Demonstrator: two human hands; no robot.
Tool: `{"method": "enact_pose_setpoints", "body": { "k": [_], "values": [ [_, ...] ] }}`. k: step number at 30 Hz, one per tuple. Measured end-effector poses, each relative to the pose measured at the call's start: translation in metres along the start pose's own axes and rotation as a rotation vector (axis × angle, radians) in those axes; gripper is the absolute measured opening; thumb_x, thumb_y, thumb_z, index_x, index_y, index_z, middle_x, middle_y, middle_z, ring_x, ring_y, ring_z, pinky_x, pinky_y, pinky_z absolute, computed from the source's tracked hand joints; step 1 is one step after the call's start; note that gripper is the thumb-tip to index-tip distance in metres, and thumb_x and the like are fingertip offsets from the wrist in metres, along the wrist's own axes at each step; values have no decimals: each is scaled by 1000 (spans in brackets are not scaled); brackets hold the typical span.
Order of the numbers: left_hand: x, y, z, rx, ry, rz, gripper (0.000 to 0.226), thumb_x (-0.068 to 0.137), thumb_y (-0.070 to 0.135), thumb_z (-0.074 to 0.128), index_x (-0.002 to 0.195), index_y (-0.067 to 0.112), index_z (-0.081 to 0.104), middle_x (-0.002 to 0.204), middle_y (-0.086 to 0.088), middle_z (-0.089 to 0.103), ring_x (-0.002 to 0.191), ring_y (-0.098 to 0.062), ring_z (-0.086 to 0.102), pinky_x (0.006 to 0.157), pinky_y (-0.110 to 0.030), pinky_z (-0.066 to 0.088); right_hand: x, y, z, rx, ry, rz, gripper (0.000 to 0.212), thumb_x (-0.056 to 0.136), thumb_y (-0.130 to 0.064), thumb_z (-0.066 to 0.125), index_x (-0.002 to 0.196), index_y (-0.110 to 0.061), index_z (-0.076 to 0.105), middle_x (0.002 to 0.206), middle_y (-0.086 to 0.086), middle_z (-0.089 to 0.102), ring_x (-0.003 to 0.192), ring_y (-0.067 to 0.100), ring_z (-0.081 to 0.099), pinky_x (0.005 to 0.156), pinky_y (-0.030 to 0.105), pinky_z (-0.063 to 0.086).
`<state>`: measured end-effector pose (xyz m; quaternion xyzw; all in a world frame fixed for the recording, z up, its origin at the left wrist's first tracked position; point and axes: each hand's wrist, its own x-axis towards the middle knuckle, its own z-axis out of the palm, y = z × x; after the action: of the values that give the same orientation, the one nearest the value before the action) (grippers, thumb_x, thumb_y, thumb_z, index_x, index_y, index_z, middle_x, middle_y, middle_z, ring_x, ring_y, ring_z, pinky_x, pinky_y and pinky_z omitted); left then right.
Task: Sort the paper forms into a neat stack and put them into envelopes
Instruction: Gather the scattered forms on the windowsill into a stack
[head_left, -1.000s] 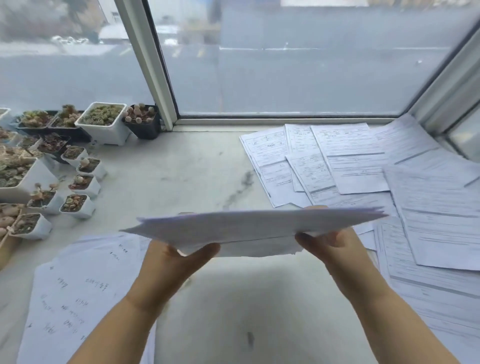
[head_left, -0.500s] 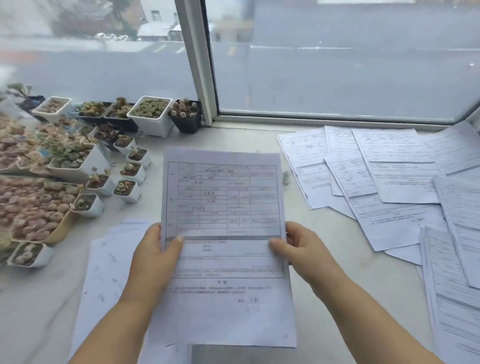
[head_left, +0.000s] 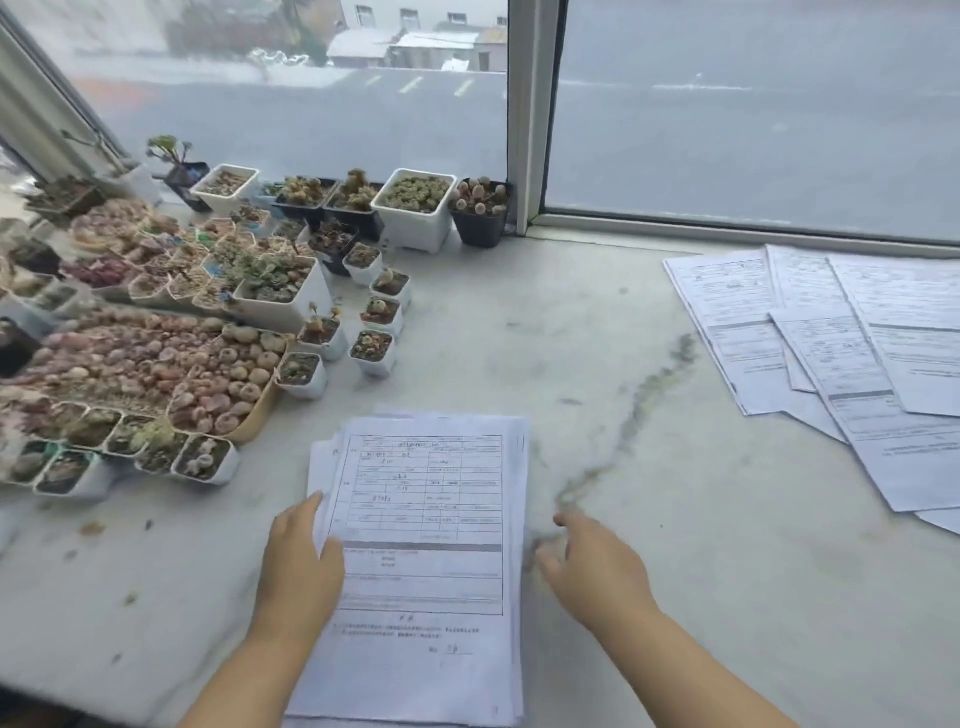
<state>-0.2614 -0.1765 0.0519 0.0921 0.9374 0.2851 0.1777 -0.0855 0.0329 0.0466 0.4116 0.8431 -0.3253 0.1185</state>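
A stack of printed paper forms (head_left: 423, 561) lies flat on the white marble sill in front of me, its edges slightly uneven. My left hand (head_left: 296, 566) rests on the stack's left edge, thumb on the top sheet. To the right of the stack my right hand (head_left: 592, 566) hovers just off the paper, fingers relaxed and holding nothing. More loose forms (head_left: 841, 353) lie fanned out and overlapping at the far right. No envelope is in view.
Many small pots of succulents (head_left: 218, 332) crowd the left side of the marble sill (head_left: 597, 364), the nearest just left of the stack. A window frame post (head_left: 530, 119) rises at the back.
The forms I held up in both hands now lie on the sill on the pile at the left. My right hand has let go and drawn away to the right. The view has turned left.
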Motion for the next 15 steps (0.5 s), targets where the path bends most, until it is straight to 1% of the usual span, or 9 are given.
{"method": "enact_pose_setpoints", "body": {
  "k": [2,4,5,6,8,10,12,13,15],
  "values": [
    [-13,21,19,-16,-5,211,39,89,-3,51,125,13,57,124,3,49,119,-14,47,102,-31,39,-1,33,-18,-38,83,42,36,95,-38,48,129,-28,48,106,-10,55,101,12,57,80,25,42],
    [-34,51,47,-86,-112,368,37,90,-2,51,115,23,61,114,16,51,108,1,48,95,-19,41,-3,73,-38,-70,148,103,30,94,-36,49,123,-29,53,97,-13,52,88,10,54,74,25,40],
    [-44,66,64,-116,-188,410,37,90,-1,50,113,26,61,110,19,52,104,4,49,89,-10,39,-5,95,-49,-72,183,138,27,94,-35,50,120,-29,55,94,-14,52,84,9,53,70,25,38],
    [-54,80,82,-140,-265,435,36,91,0,50,111,27,61,108,19,54,101,6,49,85,-6,37,-8,117,-60,-69,218,178,25,94,-33,52,118,-29,57,93,-13,53,82,9,52,68,25,37],
    [-77,113,122,-183,-423,433,38,92,1,48,109,33,60,106,18,57,98,10,50,80,-3,36,-19,166,-82,-40,283,268,23,93,-30,55,115,-26,60,96,-12,56,82,10,53,68,26,37],
    [-102,149,157,-252,-601,364,42,93,1,45,105,40,56,106,15,61,96,6,55,80,-4,39,-32,217,-101,-10,355,346,22,92,-28,56,113,-25,62,103,-10,58,84,11,55,69,28,39],
    [-125,184,189,-314,-750,280,43,94,0,43,109,38,55,107,10,63,100,-4,60,80,-5,42,-49,269,-121,11,427,432,21,92,-26,56,112,-25,61,111,-8,58,91,14,58,71,30,40],
    [-136,202,204,-328,-811,241,41,94,-1,42,112,34,55,108,9,63,102,-5,60,79,-5,43,-58,296,-131,28,471,465,21,92,-25,56,113,-24,62,116,-7,58,96,16,58,73,31,40],
    [-159,235,234,-359,-926,153,42,94,-1,41,119,31,53,111,10,64,103,0,61,81,-8,46,-76,351,-153,79,559,525,24,92,-19,57,115,-20,62,124,-3,57,108,20,57,76,32,39]
  ]
}}
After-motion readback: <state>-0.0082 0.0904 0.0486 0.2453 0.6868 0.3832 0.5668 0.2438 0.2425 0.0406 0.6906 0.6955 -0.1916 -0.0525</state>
